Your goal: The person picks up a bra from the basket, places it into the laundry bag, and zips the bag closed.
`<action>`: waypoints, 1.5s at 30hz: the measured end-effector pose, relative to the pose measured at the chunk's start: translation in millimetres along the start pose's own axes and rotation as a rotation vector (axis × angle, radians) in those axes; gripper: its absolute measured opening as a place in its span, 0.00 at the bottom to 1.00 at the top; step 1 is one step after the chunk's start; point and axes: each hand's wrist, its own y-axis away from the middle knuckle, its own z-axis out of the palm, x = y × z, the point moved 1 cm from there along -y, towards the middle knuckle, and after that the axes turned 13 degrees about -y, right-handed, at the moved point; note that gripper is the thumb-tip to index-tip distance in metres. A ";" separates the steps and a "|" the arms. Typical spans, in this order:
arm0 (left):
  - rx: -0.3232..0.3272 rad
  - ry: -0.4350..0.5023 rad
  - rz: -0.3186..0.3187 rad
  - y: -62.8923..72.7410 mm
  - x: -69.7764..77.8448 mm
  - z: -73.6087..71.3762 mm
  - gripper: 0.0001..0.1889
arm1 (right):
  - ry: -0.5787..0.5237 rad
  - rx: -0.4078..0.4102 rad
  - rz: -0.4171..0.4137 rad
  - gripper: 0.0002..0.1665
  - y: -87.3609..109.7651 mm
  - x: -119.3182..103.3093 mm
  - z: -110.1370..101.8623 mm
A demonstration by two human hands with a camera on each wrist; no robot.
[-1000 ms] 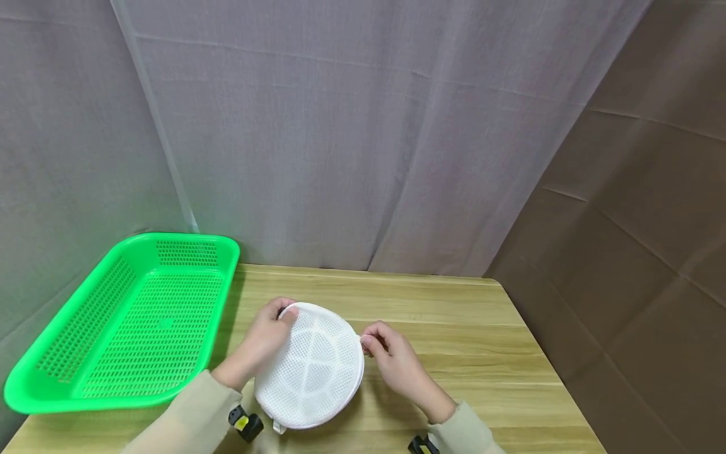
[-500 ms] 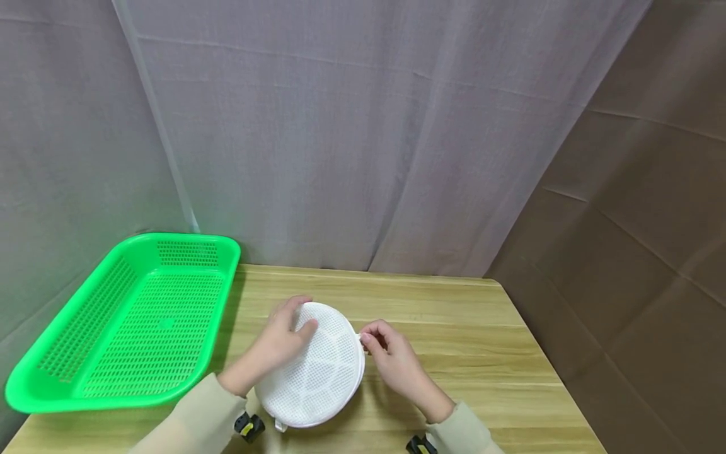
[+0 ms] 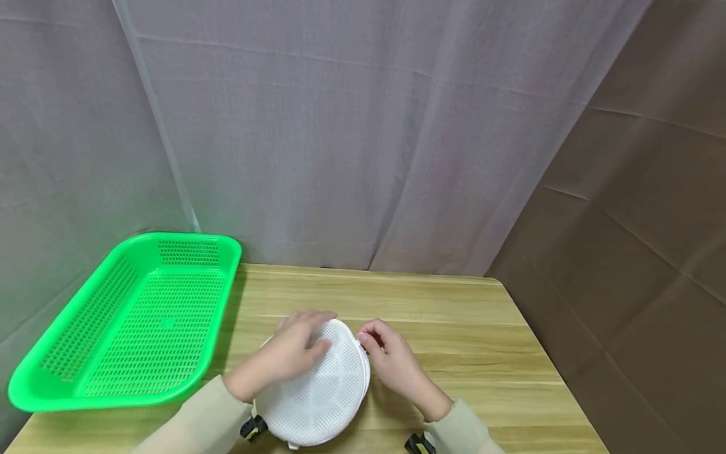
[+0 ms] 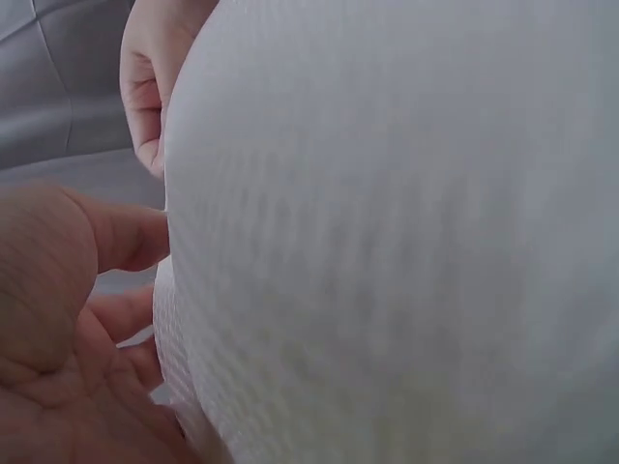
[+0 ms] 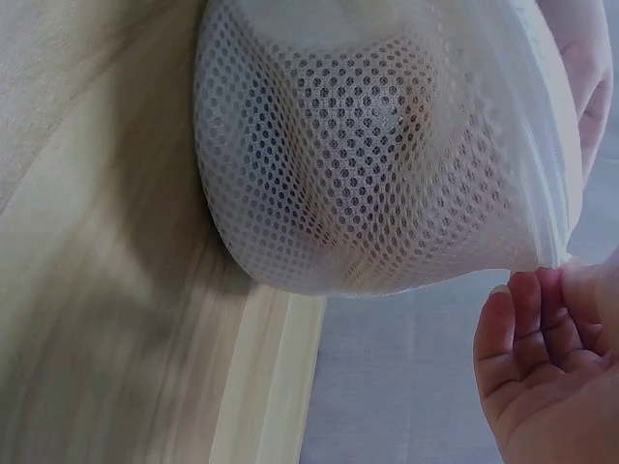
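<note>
A round white mesh laundry bag (image 3: 317,397) stands on the table in front of me, its domed side bulging in the right wrist view. My left hand (image 3: 289,350) lies over its far left part, thumb spread from the fingers. Close up in the left wrist view, that thumb touches the bag's edge and the fingers (image 4: 135,319) reach beside it, relaxed. With thumb and fingertips, my right hand (image 3: 391,359) pinches the seam edge at the bag's right. In the right wrist view the mesh (image 5: 358,145) narrows toward that pinch. Whether anything lies inside, I cannot tell.
A large green plastic basket (image 3: 224,296) with perforated walls stands at the left of the wooden table (image 3: 454,328). Grey cloth (image 3: 317,139) hangs behind the table, and a brown panel (image 3: 641,252) borders it on the right.
My left hand has let go its earlier grip on the bag's upper left edge and slid right across it. The bag has shifted slightly right and toward me. My right hand keeps its pinch.
</note>
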 end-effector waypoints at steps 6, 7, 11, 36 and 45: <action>-0.012 0.047 0.013 -1.1 2.6 3.9 0.17 | 0.006 -0.022 -0.004 0.05 0.1 -3.9 1.0; -0.003 0.057 0.004 -1.6 2.6 4.2 0.15 | 0.013 -0.025 -0.004 0.05 0.1 -4.3 0.9; 0.041 0.106 -0.044 -3.5 0.8 5.9 0.07 | 0.043 -0.044 -0.017 0.06 0.3 -3.9 0.5; 0.153 0.295 -0.316 -5.1 -23.4 7.6 0.05 | 0.018 -0.044 0.004 0.06 3.3 -3.8 3.8; 0.159 0.361 -0.380 -4.4 -24.2 5.6 0.06 | 0.018 -0.044 0.000 0.07 2.6 -1.4 4.9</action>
